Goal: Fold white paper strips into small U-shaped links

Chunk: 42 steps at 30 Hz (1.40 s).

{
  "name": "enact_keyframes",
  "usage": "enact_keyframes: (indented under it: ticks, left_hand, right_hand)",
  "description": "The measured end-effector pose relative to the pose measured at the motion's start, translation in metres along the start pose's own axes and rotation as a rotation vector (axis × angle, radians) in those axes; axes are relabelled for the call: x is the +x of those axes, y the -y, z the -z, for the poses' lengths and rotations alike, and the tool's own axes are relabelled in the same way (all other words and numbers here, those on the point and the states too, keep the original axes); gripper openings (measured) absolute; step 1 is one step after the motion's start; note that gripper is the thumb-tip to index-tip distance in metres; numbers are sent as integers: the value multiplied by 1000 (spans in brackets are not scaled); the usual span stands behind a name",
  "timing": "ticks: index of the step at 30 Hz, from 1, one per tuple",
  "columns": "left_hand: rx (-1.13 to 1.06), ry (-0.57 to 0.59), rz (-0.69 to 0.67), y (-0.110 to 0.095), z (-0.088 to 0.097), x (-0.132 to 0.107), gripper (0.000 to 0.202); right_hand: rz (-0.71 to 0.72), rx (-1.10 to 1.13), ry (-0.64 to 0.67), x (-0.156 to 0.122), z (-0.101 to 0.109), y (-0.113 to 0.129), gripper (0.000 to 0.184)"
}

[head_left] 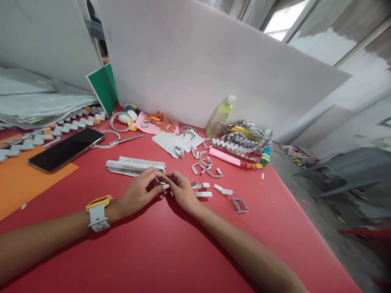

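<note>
My left hand (136,189) and my right hand (181,191) meet over the red table, fingertips pinched together. Between them is a small folded paper strip (163,183), mostly hidden by the fingers. Just behind my left hand lie long folded newspaper strips (134,165). To the right of my right hand are short folded paper pieces (204,194) and a bent paper link (240,205). More bent links (214,173) lie farther back. My left wrist wears a watch with a yellow case (99,202).
A phone (67,149) rests on orange paper (39,183) at left, near scissors (126,139) and a tape roll (121,122). A bottle (219,117), folded paper chains (250,138) and a pink roll (224,156) stand or lie at the back right. White boards (195,61) rise behind.
</note>
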<state>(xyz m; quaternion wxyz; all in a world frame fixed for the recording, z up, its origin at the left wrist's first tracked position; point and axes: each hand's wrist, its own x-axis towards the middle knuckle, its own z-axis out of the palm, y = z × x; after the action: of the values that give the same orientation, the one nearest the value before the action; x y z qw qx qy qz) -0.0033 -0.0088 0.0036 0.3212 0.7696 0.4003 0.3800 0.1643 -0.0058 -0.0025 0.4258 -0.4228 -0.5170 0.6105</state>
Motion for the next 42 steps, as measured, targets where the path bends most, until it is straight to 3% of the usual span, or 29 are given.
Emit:
enact_keyframes:
  ticks: [9,14,22,30,37,42]
  left_hand:
    - [-121,-58,167,-1,-6,1,30]
    - [-223,-57,263,2,-7,3,36]
    - [-205,-31,253,4,-6,5,32]
    - [-22,-51,108,1,0,6,28]
    - [-51,-34,141,1,-1,6,29]
    - [-122,-6,244,0,-4,6,34]
  right_hand:
    - [11,181,-50,1,5,1,29]
    - [37,121,-32,0,2,3,33]
    - [57,53,-119,-3,-1,3,26]
    - [42,53,-125,-3,0,4,28]
    - [65,36,-146,-1,1,1,26]
    - [88,49,-143,-1,1,0,25]
